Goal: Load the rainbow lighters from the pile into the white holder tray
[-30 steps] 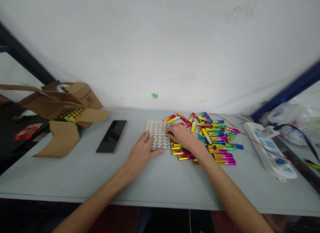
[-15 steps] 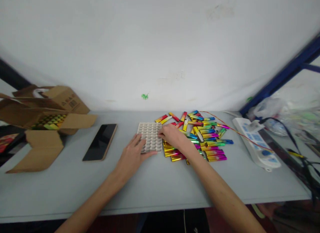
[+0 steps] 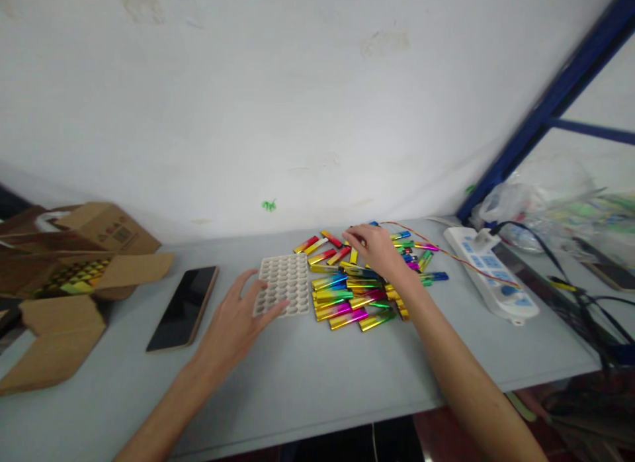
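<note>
A pale tray (image 3: 284, 284) with rows of small round-cornered cells lies flat on the table. My left hand (image 3: 237, 308) rests at its near left side, fingers spread, thumb and fingertips over the edge cells. To the right of the tray spreads a heap of shiny lighters (image 3: 342, 296) in gold, red, blue, green and magenta. My right hand (image 3: 376, 250) is over the far part of this heap with its fingers curled together. What its fingertips may hold is too small and partly hidden to make out.
A black-screened phone (image 3: 182, 308) lies left of the tray. Farther left, an open cardboard box (image 3: 133, 270) holds yellow items in rows. At the right are a white power strip (image 3: 489, 273), black cables (image 3: 555, 250) and a blue metal post (image 3: 546, 111). A wall stands behind.
My right hand has left the tray's right edge and moved right and away, over the far lighters. My left fingers have spread and slid back toward the tray's left edge. The view has tilted.
</note>
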Action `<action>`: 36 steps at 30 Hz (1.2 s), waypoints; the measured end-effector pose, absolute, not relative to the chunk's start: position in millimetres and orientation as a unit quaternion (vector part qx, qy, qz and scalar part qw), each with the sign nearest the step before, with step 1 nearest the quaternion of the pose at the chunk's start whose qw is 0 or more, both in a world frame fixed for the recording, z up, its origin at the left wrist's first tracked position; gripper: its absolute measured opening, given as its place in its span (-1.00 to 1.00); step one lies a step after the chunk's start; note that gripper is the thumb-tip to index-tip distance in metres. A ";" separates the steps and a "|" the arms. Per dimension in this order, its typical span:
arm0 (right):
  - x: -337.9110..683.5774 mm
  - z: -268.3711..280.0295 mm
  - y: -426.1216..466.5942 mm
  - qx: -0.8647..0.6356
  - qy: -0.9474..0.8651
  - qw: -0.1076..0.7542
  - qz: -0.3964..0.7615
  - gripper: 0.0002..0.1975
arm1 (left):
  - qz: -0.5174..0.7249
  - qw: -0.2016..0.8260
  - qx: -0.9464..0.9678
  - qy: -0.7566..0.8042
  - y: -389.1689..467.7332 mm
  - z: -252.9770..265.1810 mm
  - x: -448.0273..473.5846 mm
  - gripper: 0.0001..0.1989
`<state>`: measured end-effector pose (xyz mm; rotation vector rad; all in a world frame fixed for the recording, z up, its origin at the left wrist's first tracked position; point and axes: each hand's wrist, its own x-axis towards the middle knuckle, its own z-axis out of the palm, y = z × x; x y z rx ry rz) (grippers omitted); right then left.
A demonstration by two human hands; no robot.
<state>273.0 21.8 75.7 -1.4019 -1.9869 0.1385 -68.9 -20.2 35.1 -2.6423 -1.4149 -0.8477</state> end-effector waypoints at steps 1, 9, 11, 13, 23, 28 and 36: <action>281.5 73.6 20.6 -0.555 -0.752 0.353 0.040 -0.69 | -0.280 0.010 -0.846 -0.453 -10.7 40.5 -64.6 -0.62; 284.3 54.5 4.4 -0.594 -0.719 0.361 0.003 -0.59 | -0.251 -0.125 -0.824 -0.493 111.3 51.0 20.8 -0.68; 280.2 54.4 2.3 -0.596 -0.721 0.354 -0.004 -0.56 | -0.231 -0.154 -0.827 -0.489 131.3 48.8 33.2 -0.67; 278.2 54.9 1.4 -0.601 -0.719 0.350 -0.010 -0.56 | -0.212 -0.185 -0.830 -0.481 142.5 47.9 38.5 -0.67; 277.6 57.6 -1.9 -0.613 -0.713 0.340 -0.022 -0.51 | -0.279 -0.212 -0.807 -0.476 138.5 45.3 47.1 -0.76; 273.1 61.2 -9.0 -0.608 -0.703 0.368 -0.026 -0.38 | -0.399 -0.205 -0.757 -0.475 111.4 62.5 30.2 -0.69; 260.9 52.9 -11.0 -0.618 -0.680 0.393 -0.021 -0.30 | -0.526 -0.545 -0.533 -0.379 51.8 76.2 -26.3 -0.56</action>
